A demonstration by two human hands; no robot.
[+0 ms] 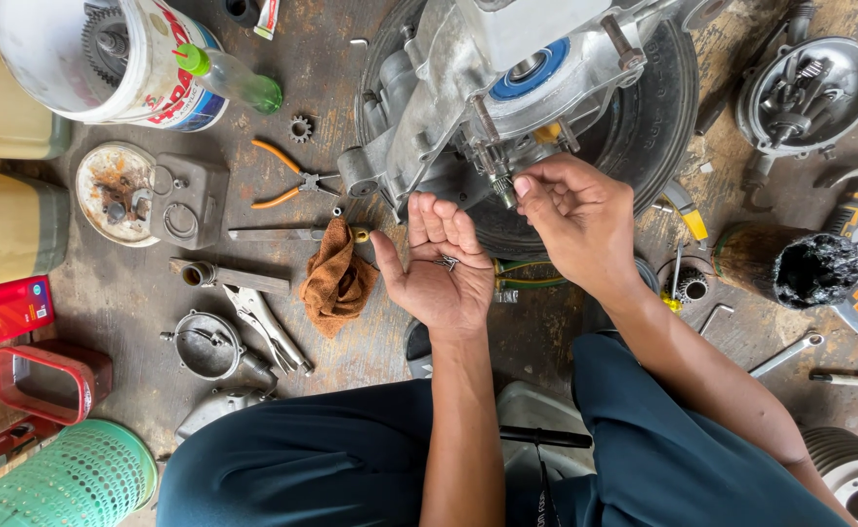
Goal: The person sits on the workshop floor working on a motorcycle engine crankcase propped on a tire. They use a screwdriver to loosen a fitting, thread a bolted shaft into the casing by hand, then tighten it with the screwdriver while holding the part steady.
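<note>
A grey metal engine casing (458, 68) with a blue-ringed bearing rests on a black tyre (653, 117). My left hand (441, 268) is held palm up just below it, with small metal parts (447, 262) lying in the palm. My right hand (571, 220) pinches a small part at the splined shaft (503, 190) sticking out of the casing's lower edge.
On the stained floor lie orange-handled pliers (287, 176), a brown rag (336, 278), locking pliers (268, 332), a small gear (300, 128) and a round rusty cover (115, 190). A white bucket (107, 59) and green bottle (234, 80) stand top left, another engine cover (808, 88) top right.
</note>
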